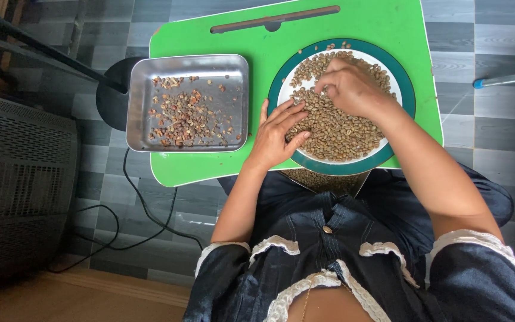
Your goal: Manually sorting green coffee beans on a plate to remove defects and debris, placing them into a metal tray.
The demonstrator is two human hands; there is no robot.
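A green lap counter (pixel 365 24) sits across the person's knees and carries two vessels side by side: a square steel tray (pixel 233 65) toward the left and a round white plate with a dark green rim (pixel 402 89) toward the right. The plate holds a wide heap of pale beans (pixel 341 131), which fills most of its near half and thins toward the far rim; the tray holds only a sparse scatter of darker bits and husks (pixel 183 113). Both hands are on the plate, so the tray lies to the left of both. The left hand (pixel 278 136) is the nearer to it, lying flat on the heap's left edge with fingers (pixel 290 113) spread loosely. The right hand (pixel 353 88) curls over the far part of the heap, fingertips bunched downward among the beans; whether they pinch one I cannot tell.
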